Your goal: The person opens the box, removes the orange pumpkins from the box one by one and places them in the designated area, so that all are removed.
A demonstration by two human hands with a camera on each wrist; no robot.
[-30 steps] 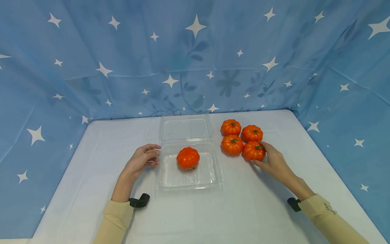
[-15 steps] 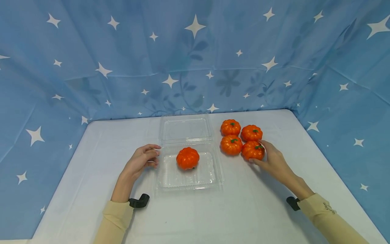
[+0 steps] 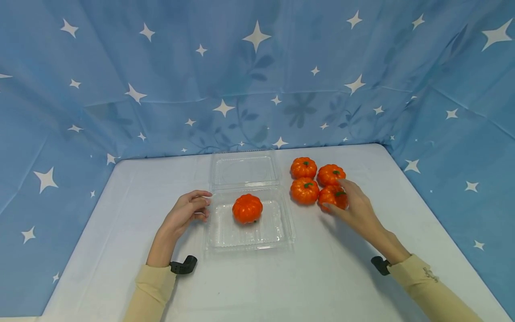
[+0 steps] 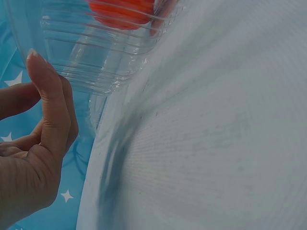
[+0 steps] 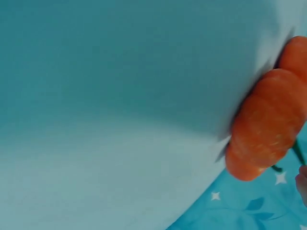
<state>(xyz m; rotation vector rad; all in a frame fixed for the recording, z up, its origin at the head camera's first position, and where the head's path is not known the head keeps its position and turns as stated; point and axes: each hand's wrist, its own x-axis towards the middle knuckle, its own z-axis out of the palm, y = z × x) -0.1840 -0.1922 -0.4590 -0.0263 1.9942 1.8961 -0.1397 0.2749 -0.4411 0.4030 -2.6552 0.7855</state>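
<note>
A small orange pumpkin [image 3: 247, 209] lies tipped in the base of a clear plastic clamshell box [image 3: 273, 232], its stem turned toward the front. My left hand [image 3: 186, 211] rests at the box's left edge with fingers loosely bent, holding nothing; whether it touches the rim I cannot tell. Right of the box, several matching pumpkins with green stems sit in two rows. Over the front right pumpkin [image 3: 333, 197] hovers my right hand [image 3: 358, 210], thumb and fingers spread around it. The right wrist view shows a fingertip [image 5: 302, 184] apart from the pumpkins [image 5: 268, 120].
The box's lid [image 3: 244, 170] lies folded back behind its base. A white cloth covers the table [image 3: 257, 286]. Blue star-patterned curtain [image 3: 257, 80] hangs along the back and sides. Dark wrist bands with cameras [image 3: 184, 264] sit on both wrists.
My right hand has lifted and shifted slightly left off the front right pumpkin, which stays in the group. The left hand has not moved.
</note>
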